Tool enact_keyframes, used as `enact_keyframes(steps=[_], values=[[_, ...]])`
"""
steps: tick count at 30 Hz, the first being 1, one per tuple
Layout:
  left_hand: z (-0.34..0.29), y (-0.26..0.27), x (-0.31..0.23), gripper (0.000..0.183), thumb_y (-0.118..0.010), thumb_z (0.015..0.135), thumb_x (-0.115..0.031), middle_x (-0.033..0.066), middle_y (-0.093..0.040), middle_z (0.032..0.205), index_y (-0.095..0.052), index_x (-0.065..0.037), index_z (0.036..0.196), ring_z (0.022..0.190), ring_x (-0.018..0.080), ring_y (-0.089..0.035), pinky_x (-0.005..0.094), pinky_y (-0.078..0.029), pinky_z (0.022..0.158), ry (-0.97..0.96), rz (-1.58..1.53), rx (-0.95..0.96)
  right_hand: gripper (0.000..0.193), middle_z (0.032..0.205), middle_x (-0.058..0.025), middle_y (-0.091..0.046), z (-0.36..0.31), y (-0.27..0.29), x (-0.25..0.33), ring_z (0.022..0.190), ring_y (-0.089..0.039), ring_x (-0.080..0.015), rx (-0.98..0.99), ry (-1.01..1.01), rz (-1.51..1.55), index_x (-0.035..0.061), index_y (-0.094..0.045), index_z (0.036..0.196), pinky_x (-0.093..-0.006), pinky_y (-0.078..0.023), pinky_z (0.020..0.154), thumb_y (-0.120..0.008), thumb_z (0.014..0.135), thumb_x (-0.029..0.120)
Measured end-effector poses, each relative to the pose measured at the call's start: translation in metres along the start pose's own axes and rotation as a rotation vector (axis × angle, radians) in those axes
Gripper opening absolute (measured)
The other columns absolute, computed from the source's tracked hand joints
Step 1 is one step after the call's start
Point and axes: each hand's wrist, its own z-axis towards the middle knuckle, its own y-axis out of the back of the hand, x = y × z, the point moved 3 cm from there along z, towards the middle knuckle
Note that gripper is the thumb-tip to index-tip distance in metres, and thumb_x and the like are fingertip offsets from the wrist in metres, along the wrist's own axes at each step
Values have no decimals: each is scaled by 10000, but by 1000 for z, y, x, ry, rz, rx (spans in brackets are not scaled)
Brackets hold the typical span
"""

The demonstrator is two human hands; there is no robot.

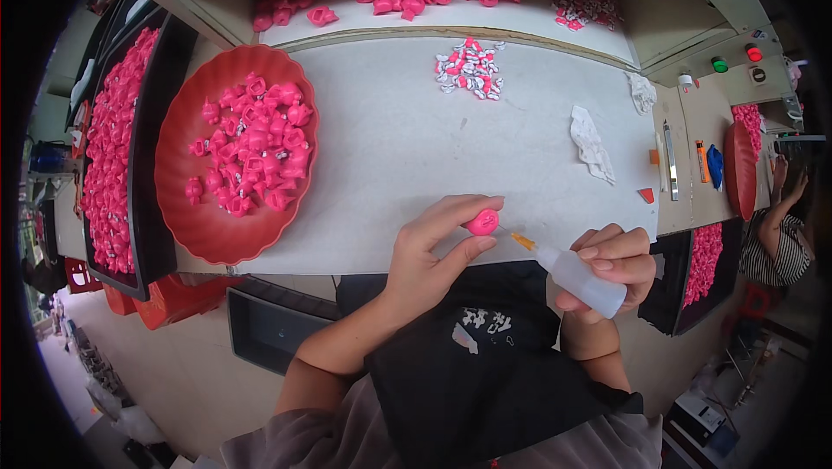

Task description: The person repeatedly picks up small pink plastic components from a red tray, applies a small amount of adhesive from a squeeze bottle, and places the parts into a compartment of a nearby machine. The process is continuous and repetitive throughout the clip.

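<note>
The small pink piece (483, 222) is positioned over the near part of the tabletop (381, 140), pinched by the left hand (432, 248) between thumb and finger; it is probably light, stiff and smooth: grip its rounded sides. The right hand (612, 264) grasps a translucent bottle (582, 282), likely soft-walled, best held mid-body; its orange nozzle (523, 241) points toward the piece. Beyond lie white-and-pink parts (471, 68); leftward, a scalloped red bowl (176, 200) contains more pink pieces (256, 144)

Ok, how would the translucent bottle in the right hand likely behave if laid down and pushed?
The bottle would probably roll, since its body looks round. Its pale, translucent wall looks like soft plastic, so it may give under the fingers. The slim orange tip might bend if it struck something.
</note>
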Motion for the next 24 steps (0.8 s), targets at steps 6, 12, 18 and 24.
enact_keyframes(steps=[6,12,18,24], values=[[0,-2,-4,316,-623,758,-11,118,-590,1036,-583,-16,1071,961,202,-554,286,-427,833,-4,4,16,493,876,-73,-528,-2,0,0,658,-573,-164,1,-11,-26,82,-524,884,-254,-491,553,-852,515,101],[-1,-3,-6,307,-609,761,15,111,-582,1060,-582,-2,1067,1010,188,-527,288,-414,861,27,33,52,460,841,-72,-519,-2,-3,1,629,-523,-136,25,15,-131,67,-504,866,-225,-459,537,-829,561,183],[-1,-2,-4,310,-607,758,27,113,-570,1081,-586,-9,1065,1009,188,-526,288,-414,865,-20,113,6,453,821,-56,-501,0,-6,7,617,-500,-120,85,30,-222,73,-490,865,-209,-447,533,-814,592,234],[-1,-3,-1,320,-601,760,39,112,-562,1100,-573,1,1077,1044,193,-505,294,-400,889,23,2,56,450,808,-53,-490,0,-7,6,604,-488,-115,41,-21,-150,73,-485,859,-209,-443,525,-818,593,217]])
